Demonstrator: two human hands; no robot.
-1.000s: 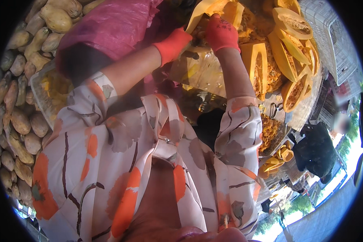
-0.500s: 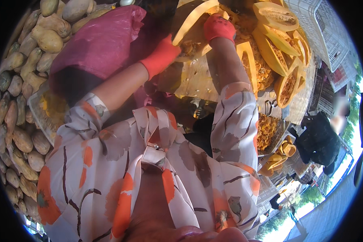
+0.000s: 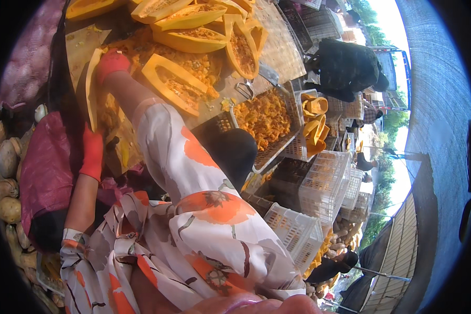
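My left hand (image 3: pixel 92 149) in a red glove grips the lower end of an upright-edged pumpkin half (image 3: pixel 91 86). Higher up, my right hand (image 3: pixel 115 64), also red-gloved, is closed at that half's seedy inside; what its fingers hold is hidden. Seeded halves (image 3: pixel 188 39) lie piled beyond, and another half (image 3: pixel 170 91) rests beside my right forearm on the wooden board (image 3: pixel 277 36). Orange pulp and seeds are spread between them. A metal tool with a looped end (image 3: pixel 244 90) lies near the board's edge.
A crate of orange pulp (image 3: pixel 261 118), white crates (image 3: pixel 324 178) and pumpkin pieces (image 3: pixel 314 133) stand rightward. People (image 3: pixel 345 68) (image 3: pixel 335 267) are among them. At left are a pink sack (image 3: pixel 44 167), whole squash (image 3: pixel 8 157) and a mesh sack (image 3: pixel 29 57).
My view has swung and turned, bringing more crates and people into sight and shifting both hands leftward in the picture. Both hands remain at the pumpkin half.
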